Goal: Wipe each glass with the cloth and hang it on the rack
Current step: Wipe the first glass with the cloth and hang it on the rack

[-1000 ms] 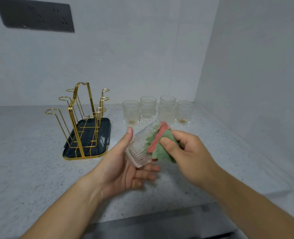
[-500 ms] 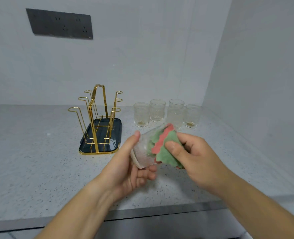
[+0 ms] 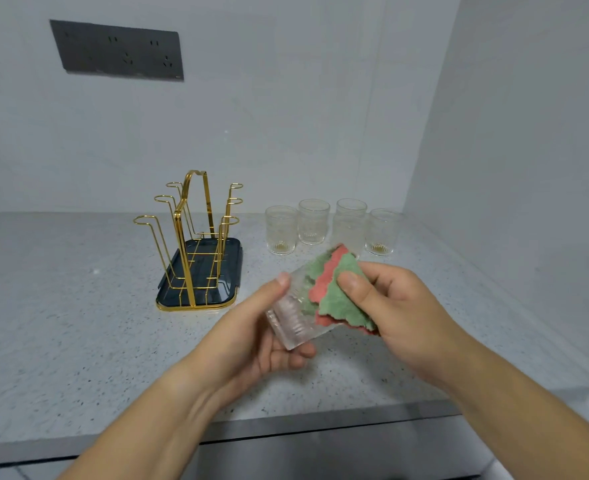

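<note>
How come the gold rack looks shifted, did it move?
No. The gold rack keeps the same spot left of the standing glasses; only the camera turned.

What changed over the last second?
Little. Only the view shifted: the rack and standing glasses sit further right in frame. No grip taken or released: the left hand still holds the glass, the right hand still pinches the cloth on it.
</note>
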{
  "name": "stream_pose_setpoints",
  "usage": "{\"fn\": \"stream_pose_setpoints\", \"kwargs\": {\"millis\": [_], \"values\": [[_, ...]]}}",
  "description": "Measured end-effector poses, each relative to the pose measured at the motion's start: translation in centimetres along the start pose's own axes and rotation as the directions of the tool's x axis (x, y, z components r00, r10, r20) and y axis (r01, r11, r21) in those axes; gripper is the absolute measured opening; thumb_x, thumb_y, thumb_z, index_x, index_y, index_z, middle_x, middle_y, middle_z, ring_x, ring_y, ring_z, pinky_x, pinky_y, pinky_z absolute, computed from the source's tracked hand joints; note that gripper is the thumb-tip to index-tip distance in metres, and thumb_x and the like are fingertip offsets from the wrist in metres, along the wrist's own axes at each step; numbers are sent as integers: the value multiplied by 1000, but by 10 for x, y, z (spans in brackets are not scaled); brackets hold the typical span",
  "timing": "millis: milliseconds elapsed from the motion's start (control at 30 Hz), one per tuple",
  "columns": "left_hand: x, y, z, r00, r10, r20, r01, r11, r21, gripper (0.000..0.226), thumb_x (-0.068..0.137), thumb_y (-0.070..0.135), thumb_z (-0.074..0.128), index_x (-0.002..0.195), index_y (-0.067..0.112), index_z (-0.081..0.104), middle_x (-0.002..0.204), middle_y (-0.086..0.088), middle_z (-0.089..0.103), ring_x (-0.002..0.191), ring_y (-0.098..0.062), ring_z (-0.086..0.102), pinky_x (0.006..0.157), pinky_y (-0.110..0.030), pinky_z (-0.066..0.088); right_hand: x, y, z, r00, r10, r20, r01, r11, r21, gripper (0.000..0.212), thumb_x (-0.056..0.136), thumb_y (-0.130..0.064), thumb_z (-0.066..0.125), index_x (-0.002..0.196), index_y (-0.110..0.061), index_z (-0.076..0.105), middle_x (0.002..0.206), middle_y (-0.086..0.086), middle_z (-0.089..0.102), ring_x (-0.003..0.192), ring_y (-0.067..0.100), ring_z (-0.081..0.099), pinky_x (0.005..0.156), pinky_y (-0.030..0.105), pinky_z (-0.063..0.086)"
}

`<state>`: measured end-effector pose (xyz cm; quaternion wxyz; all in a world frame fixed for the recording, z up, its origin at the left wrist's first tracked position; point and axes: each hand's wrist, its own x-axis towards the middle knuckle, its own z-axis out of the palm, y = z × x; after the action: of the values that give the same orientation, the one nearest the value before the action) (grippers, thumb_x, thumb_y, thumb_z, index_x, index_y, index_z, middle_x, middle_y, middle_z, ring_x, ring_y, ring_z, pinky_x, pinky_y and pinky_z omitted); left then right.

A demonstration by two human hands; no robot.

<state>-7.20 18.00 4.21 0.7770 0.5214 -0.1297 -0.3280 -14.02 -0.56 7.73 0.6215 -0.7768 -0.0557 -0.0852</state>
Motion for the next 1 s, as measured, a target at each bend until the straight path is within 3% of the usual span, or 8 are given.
{"fn": "stream_pose_setpoints", "kwargs": {"millis": [100,200,267,367,533,733,867,1000], "values": [[-4,1,-4,971,-209,114,224,964,-143,65,88,66,52,96,8,80,69,-19,66,40,-19,63,37,-21,49,-1,0,-1,997,-27,66,30,998,-55,34,97,-32,55,101,-3,72,85,23,71,66,15,58,58,18,45],[-5,-4,-10,948,-248,198,276,952,-130,75,89,73,48,110,7,77,78,-22,71,49,-24,69,44,-25,54,-2,1,0,999,-33,35,30,998,61,27,98,-22,54,98,-2,73,83,10,78,70,12,71,65,17,54],[-3,-6,-10,960,-128,249,155,984,-92,75,89,71,60,129,9,69,100,-23,72,68,-27,72,61,-35,62,-1,4,1,999,-19,-51,24,993,115,29,96,-26,55,96,-4,75,85,8,80,75,16,76,70,21,59],[2,-10,-8,994,90,55,-93,993,66,79,68,38,92,135,15,57,109,-13,74,82,-26,73,69,-39,65,3,5,3,987,15,-160,10,988,157,28,102,-20,53,93,-8,77,83,7,80,73,15,77,68,19,59],[0,-12,-1,964,250,-85,-216,931,295,52,85,33,83,123,8,59,96,-12,76,76,-27,72,69,-37,65,5,-1,5,991,59,-116,-44,990,131,28,103,-22,53,102,-5,75,91,9,81,81,19,79,73,21,60],[-3,-6,-13,963,-235,131,247,965,-88,71,92,69,48,101,5,76,77,-21,69,55,-26,71,49,-28,58,1,0,2,998,60,27,-58,996,-74,35,96,-37,55,102,-9,75,94,17,78,92,42,73,90,58,55],[-1,-11,-19,943,-225,244,217,974,60,73,90,74,56,121,10,73,108,-25,72,88,-34,73,80,-42,62,4,0,-2,997,70,18,-71,997,41,32,96,-28,55,98,-2,74,88,12,79,76,20,77,72,26,60],[6,-18,-16,991,44,123,-65,984,167,73,70,37,91,134,17,64,123,-16,73,99,-25,72,84,-44,62,8,3,2,998,62,-17,-61,997,39,29,101,-23,55,98,-1,74,89,12,79,78,22,77,74,27,62]]}}
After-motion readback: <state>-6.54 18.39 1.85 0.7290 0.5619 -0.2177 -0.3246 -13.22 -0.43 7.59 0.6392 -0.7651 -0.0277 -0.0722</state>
